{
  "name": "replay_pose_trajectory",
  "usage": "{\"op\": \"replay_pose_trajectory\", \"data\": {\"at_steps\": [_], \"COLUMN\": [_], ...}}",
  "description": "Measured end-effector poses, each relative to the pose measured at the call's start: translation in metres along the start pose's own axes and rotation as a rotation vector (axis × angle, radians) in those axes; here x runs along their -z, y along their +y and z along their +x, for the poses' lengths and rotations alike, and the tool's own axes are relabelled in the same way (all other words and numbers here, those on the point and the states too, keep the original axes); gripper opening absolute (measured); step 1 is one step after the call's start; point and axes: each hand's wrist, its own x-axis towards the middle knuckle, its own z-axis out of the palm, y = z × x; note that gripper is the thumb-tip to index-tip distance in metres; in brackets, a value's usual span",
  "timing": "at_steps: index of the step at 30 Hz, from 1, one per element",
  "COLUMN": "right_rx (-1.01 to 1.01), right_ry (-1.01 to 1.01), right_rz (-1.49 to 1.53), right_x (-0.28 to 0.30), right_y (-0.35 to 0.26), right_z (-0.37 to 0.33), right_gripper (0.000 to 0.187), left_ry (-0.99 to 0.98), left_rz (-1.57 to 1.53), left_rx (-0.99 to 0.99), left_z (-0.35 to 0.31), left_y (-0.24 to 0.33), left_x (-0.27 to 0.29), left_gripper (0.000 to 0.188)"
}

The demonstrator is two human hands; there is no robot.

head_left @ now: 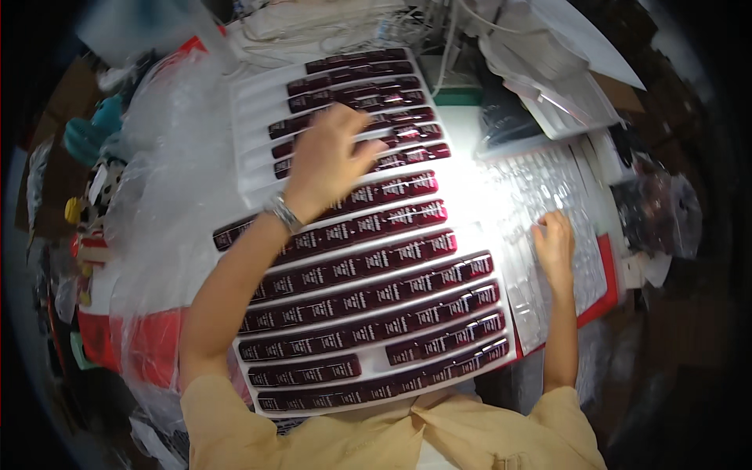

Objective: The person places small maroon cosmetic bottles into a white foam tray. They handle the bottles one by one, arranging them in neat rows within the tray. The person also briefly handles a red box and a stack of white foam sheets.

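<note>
Rows of small glossy dark-red containers with pale printing [368, 298] lie in a white near tray [374, 357]. Beyond it is a white far tray [254, 129] with more of the same containers; several slots at its left hold none. Over the far tray's rows reaches my left hand [329, 157], slightly blurred, with its thumb spread from the fingers and nothing seen between them. Some fingertips are hidden. On the right, my right hand [555, 239] is over a clear moulded plastic sheet [540, 184], fingers loosely bent and apart, holding nothing visible.
Crumpled clear plastic [164, 172] covers the table's left side. White trays [560, 94] are piled at the far right, near a clear bag [662, 207]. Cables [337, 27] tangle along the back. One gap shows in the near tray's second-nearest row.
</note>
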Motion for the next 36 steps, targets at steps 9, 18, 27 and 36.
{"op": "replay_pose_trajectory", "data": {"at_steps": [9,18,27,36], "right_rx": [-0.243,0.297,0.025,0.187], "right_ry": [0.141,0.393,0.124,0.038], "right_rz": [1.072,1.001,0.293,0.105], "right_x": [0.046,0.076,0.018,-0.040], "right_y": [-0.037,-0.124,-0.048,-0.054], "right_z": [-0.022,-0.063,-0.008,-0.015], "right_gripper": [0.019,0.021,0.021,0.011], "left_ry": [-0.154,-0.622,-0.074,-0.059], "left_rz": [0.147,-1.571,-0.200,-0.162], "left_rx": [-0.288,0.262,-0.157,-0.249], "left_z": [-0.059,-0.089,-0.087,-0.099], "left_y": [0.167,0.177,0.195,0.194], "left_x": [-0.052,-0.032,-0.047,-0.061], "left_gripper": [0.030,0.035,0.030,0.034]}}
